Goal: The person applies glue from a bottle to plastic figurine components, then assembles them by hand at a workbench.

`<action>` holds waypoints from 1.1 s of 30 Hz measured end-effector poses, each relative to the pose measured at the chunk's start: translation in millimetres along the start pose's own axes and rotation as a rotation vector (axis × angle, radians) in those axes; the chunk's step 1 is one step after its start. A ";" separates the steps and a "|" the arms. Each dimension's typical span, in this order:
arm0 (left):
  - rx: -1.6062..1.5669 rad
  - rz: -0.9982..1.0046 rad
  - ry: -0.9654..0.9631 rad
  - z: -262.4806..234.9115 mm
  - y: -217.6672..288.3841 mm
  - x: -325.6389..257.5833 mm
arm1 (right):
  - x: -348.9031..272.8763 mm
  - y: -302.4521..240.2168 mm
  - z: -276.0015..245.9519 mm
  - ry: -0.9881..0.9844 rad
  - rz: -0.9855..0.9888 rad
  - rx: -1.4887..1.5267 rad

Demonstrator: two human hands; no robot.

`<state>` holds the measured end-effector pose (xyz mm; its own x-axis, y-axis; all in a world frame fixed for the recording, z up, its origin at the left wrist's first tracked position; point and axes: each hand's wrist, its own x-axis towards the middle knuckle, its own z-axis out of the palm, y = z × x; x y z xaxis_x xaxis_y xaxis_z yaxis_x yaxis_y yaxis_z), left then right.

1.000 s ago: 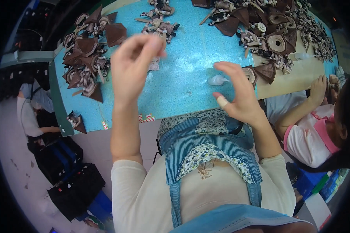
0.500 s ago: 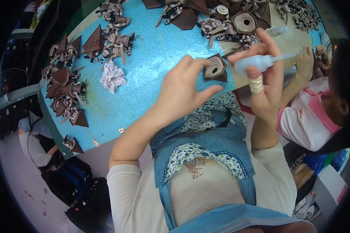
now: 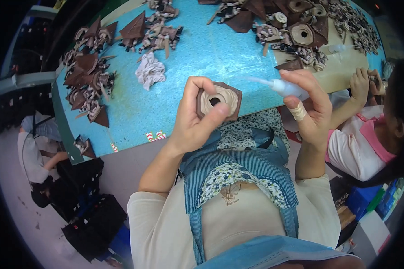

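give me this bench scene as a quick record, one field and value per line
left hand: holds a brown angular piece with a pale rippled face and dark central hole
right hand: holds a small translucent bottle, thin nozzle pointing left; pale strip around the thumb
surface: blue tabletop
table, left: piled brown-and-cream figures
near that pile: crumpled whitish wad, cloth or paper unclear
table, far right: a dense heap of small parts
neighbour: another person's hand at right
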<state>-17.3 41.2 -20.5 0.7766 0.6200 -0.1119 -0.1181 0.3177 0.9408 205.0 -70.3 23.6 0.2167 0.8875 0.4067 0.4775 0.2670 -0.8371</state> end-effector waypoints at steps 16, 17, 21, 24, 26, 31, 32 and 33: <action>-0.015 0.058 0.092 7.5 11.2 -19.0 | 22.1 -58.7 24.8 -0.135 -0.232 -0.294; -0.016 0.059 0.094 7.8 11.8 -20.1 | 22.6 -59.9 25.3 -0.142 -0.234 -0.306; -0.050 0.017 0.084 7.0 11.1 -20.2 | 21.1 -57.6 27.4 -0.147 -0.237 -0.315; -0.046 -0.008 0.091 8.4 12.7 -21.2 | 21.1 -57.1 28.8 -0.136 -0.260 -0.314; -0.055 -0.031 0.103 9.2 12.5 -22.0 | 21.0 -57.6 28.7 -0.139 -0.237 -0.319; 0.126 0.004 0.159 3.1 10.3 -23.1 | 4.4 -27.0 21.6 -0.134 -0.019 -0.067; 0.129 0.003 0.159 1.3 13.9 -22.6 | 1.5 -19.4 22.2 -0.068 0.132 0.096; 0.377 0.037 0.171 -0.6 20.5 -22.0 | 1.5 -13.3 23.1 -0.027 0.212 0.146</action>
<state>-37.2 34.5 1.1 0.6584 0.7463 -0.0974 0.1160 0.0273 0.9929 179.3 -63.8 26.9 0.2749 0.9387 0.2080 0.2953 0.1235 -0.9474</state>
